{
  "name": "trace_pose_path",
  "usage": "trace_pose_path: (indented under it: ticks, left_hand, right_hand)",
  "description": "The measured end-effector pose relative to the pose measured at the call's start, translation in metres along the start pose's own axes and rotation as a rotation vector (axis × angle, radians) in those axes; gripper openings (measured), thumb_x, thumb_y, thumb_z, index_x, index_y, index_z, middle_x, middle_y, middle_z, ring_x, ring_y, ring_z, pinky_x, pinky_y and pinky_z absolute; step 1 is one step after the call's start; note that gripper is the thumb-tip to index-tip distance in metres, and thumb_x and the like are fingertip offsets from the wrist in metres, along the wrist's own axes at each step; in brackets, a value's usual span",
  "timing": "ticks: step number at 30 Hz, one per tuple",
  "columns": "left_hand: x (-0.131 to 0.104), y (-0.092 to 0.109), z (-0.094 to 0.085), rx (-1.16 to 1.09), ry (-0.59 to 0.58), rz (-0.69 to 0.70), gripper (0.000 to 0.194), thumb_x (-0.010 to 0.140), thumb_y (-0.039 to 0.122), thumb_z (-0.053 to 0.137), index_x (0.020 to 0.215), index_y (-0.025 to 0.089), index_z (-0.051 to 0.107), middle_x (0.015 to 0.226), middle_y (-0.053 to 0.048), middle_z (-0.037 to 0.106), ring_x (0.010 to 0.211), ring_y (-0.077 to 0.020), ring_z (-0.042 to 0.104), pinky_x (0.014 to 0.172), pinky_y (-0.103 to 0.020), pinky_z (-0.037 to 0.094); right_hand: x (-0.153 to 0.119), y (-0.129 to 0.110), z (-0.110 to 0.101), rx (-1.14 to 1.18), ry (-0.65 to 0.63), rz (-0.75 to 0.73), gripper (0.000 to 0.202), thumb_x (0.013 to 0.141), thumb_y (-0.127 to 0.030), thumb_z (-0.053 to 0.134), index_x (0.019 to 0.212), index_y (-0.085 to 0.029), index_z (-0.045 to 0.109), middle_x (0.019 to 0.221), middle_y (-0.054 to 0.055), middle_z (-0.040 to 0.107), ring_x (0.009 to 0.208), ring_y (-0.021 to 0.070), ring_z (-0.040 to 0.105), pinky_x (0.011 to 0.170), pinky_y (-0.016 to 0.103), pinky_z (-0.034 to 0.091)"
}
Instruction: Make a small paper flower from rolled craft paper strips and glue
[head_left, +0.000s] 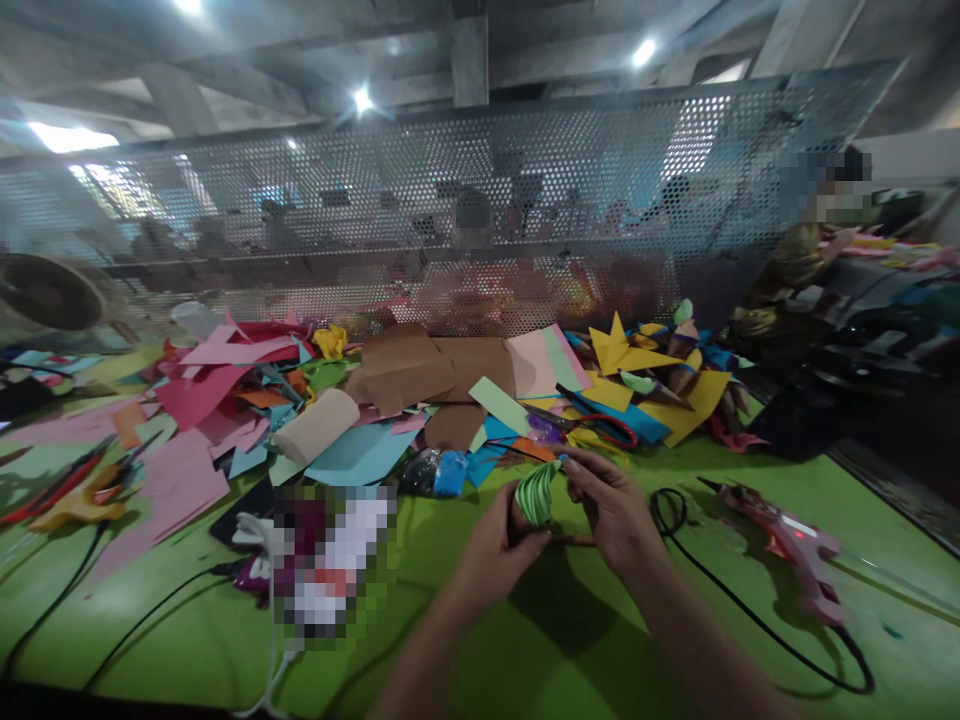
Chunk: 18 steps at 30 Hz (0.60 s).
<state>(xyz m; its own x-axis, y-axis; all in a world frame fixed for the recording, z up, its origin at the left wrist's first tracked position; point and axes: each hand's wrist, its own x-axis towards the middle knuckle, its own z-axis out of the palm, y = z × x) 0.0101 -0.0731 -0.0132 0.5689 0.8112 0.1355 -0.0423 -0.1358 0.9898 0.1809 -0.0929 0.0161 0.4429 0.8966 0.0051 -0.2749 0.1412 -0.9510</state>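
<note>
My left hand (504,545) is closed around a small paper craft piece (534,497) with green and white stripes and a brown part below. Beside it, the fingers of my right hand (609,505) pinch a small blue bit at the piece's upper tip; whether that bit is joined to the piece I cannot tell. A thin brown strip shows between my hands, its ends partly hidden. On the table to the right lies a pink glue gun (799,550) with a black cord. Scissors (600,420) with red-and-black handles rest on the paper beyond my hands.
Coloured paper sheets (375,455) and a pale paper roll (316,428) cover the back of the green table (420,600). Yellow folded paper shapes (619,350) are piled at back right. A yellow glue gun (82,500) lies left. A perforated metal screen (412,200) stands behind.
</note>
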Motion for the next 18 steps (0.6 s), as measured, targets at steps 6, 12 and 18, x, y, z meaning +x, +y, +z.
trace_pose_path:
  ticks: [6, 12, 18]
  left_hand:
    - [0.0009, -0.0038, -0.0004, -0.006, -0.019, -0.003, 0.053, 0.085, 0.026, 0.068, 0.133, 0.018, 0.049, 0.133, -0.012, 0.061, 0.124, -0.0299, 0.056, 0.108, -0.045, 0.042]
    - [0.0015, -0.0035, 0.0001, -0.054, -0.053, 0.008, 0.053, 0.088, 0.029, 0.066, 0.135, 0.018, 0.045, 0.137, -0.012, 0.058, 0.127, -0.0293, 0.053, 0.11, -0.046, 0.04]
    - [0.0008, 0.0012, 0.0016, -0.076, -0.068, 0.0, 0.05, 0.089, 0.03, 0.065, 0.133, 0.018, 0.045, 0.137, -0.012, 0.058, 0.128, -0.029, 0.053, 0.11, -0.045, 0.041]
  right_hand:
    - [-0.0011, 0.0006, 0.0014, 0.029, 0.006, 0.029, 0.035, 0.058, -0.045, 0.089, 0.085, -0.024, 0.083, 0.059, -0.001, 0.055, 0.058, 0.011, 0.039, 0.053, 0.026, 0.031]
    - [-0.0014, 0.0038, 0.0018, 0.054, 0.003, 0.061, 0.038, 0.056, -0.046, 0.09, 0.087, -0.025, 0.083, 0.059, -0.001, 0.055, 0.057, 0.0109, 0.04, 0.053, 0.026, 0.032]
    - [-0.0011, 0.0095, 0.0002, 0.049, -0.003, 0.069, 0.037, 0.058, -0.048, 0.089, 0.086, -0.025, 0.083, 0.059, -0.002, 0.054, 0.057, 0.0109, 0.04, 0.053, 0.026, 0.032]
